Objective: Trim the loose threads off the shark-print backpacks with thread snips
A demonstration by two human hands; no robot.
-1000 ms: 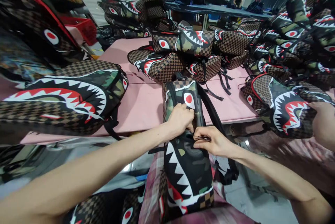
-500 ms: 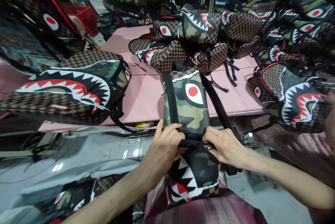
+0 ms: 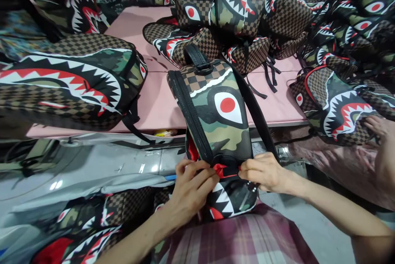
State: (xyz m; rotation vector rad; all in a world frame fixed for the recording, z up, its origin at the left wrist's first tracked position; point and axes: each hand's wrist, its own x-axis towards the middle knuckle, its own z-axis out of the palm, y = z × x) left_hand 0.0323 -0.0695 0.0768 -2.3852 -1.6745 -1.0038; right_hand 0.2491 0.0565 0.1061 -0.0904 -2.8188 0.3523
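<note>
Before me a backpack (image 3: 228, 136) with camouflage, brown checks and a shark-face print lies with its narrow side toward me. A red-and-white eye and a black zipper (image 3: 197, 124) show on that side. Red lining (image 3: 219, 170) shows at an opening low on this side, between my hands. My left hand (image 3: 195, 183) is closed on the left edge of that opening, fingertips curled over it. On its right edge, my right hand (image 3: 263, 171) pinches the dark material. The backpack's bottom end rests against the plaid cloth (image 3: 240, 235) over my lap.
A pink tabletop (image 3: 160, 99) carries several similar backpacks, one large one (image 3: 70, 82) at left. More are heaped at right. Another person's hand (image 3: 381, 128) touches a backpack (image 3: 342, 103) there. More backpacks (image 3: 86, 214) lie in grey sheeting at lower left.
Red lining has come into sight between my hands, where a black edge was. The backpack's top leans further left. A person's hand at right shows more fully.
</note>
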